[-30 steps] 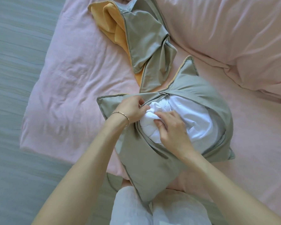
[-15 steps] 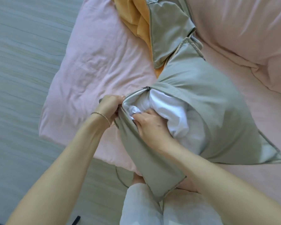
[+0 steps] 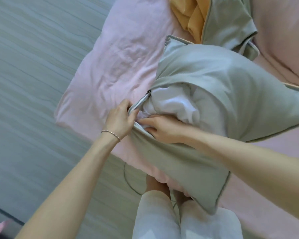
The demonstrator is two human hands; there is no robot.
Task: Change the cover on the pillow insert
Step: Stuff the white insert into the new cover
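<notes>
A sage green pillow cover (image 3: 219,73) with piped edges lies on the pink bed, its zip opening facing me. The white pillow insert (image 3: 174,106) bulges out of that opening. My left hand (image 3: 119,118) grips the edge of the cover's opening, a thin bracelet on its wrist. My right hand (image 3: 162,128) reaches into the opening, its fingers curled on the white insert near the corner. A second cover (image 3: 219,19), green outside and orange inside, lies crumpled at the top.
The pink bedsheet (image 3: 114,54) covers the mattress corner at the left. A pink pillow (image 3: 283,31) sits at the upper right. Grey-green floor (image 3: 33,83) lies to the left. My legs in white trousers (image 3: 162,218) stand against the bed edge.
The pillow has turned and shifted right, showing more of its green face. Both hands have stayed at the opening, the right one pushed deeper over the insert's corner.
</notes>
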